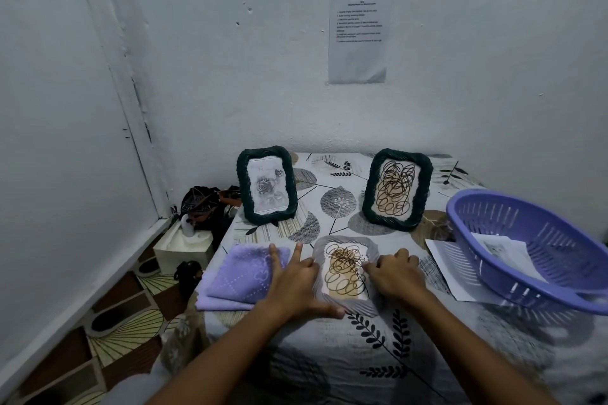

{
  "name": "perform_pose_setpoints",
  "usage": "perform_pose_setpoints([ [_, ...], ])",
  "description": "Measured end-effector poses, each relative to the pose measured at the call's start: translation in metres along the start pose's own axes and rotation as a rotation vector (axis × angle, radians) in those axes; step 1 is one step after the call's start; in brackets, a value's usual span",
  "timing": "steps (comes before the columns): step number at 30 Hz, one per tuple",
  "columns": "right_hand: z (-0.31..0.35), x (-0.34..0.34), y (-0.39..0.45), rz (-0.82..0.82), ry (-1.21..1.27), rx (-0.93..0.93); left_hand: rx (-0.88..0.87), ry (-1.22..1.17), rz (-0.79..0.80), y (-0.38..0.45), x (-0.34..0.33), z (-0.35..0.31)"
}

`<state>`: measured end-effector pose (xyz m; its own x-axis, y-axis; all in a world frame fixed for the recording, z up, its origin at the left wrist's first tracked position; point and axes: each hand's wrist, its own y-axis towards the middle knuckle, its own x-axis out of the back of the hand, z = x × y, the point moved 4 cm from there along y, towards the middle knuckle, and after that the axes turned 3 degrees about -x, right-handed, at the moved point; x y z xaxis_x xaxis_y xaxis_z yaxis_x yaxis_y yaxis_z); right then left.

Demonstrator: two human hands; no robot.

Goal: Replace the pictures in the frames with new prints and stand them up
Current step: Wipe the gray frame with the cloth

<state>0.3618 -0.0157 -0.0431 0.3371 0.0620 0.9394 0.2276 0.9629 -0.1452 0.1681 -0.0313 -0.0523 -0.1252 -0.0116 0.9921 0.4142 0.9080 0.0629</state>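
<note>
1. Workpiece. The grey frame [343, 273] lies flat, face up, at the near centre of the table [378, 355], on the leaf-print cloth. It shows a brown scribble print behind what I take to be glazing. It reads blurred, so detail on its rim is limited.

2. Handling, my est. The frame looks light, rigid, w/ a ribbed border that should give decent grip. The front pane is prob. fragile and smudges easily, so I keep fingers off the centre. Best hold: both long edges, thumb under or at the rim, then flip to reach the back panel. The print inside is thin paper, so it will bend or crease if pulled by one corner.

3. Left hand [292, 283]. It sits at the frame's left edge. Index and middle fingers are straight, spread, pointing away over the folded lilac cloth [243, 273]; the other fingers curl toward the frame border, and the thumb lies along the near left corner. It touches the border; I cannot tell if it truly pinches.

4. Right hand [394, 273]. Fingers are curled onto the frame's right edge, tips at the border, approx. level w/ the print's middle. I read this as a grip on the frame.

5. Ref. items. Two dark green frames [266, 186] [396, 187] stand upright at the back, well apart from the hands. The purple basket [533, 246] at right holds paper sheets, prob. the new prints.
</note>
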Motion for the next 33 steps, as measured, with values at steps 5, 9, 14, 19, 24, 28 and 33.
perform_pose_setpoints([
  [5,0.034,0.014,-0.006,-0.178,0.204,0.190,0.036,0.007,0.024,-0.010,0.011,0.027],
  [9,0.088,0.007,-0.019,0.154,0.513,0.327,0.090,-0.045,0.000,-0.032,0.026,0.082],
  [14,0.139,-0.019,-0.023,0.358,0.415,0.301,0.187,-0.135,0.170,-0.068,0.033,0.134],
  [19,0.157,-0.031,-0.015,0.313,0.216,0.290,0.227,-0.142,0.242,-0.087,0.016,0.162],
  [24,0.164,-0.037,-0.018,0.333,0.288,0.214,0.230,-0.183,0.220,-0.091,0.008,0.167],
  [28,0.167,-0.043,-0.025,0.413,0.562,0.121,0.231,-0.196,0.207,-0.092,0.007,0.168],
  [33,0.166,-0.038,-0.028,0.529,0.777,0.016,0.233,-0.222,0.177,-0.091,0.008,0.171],
])
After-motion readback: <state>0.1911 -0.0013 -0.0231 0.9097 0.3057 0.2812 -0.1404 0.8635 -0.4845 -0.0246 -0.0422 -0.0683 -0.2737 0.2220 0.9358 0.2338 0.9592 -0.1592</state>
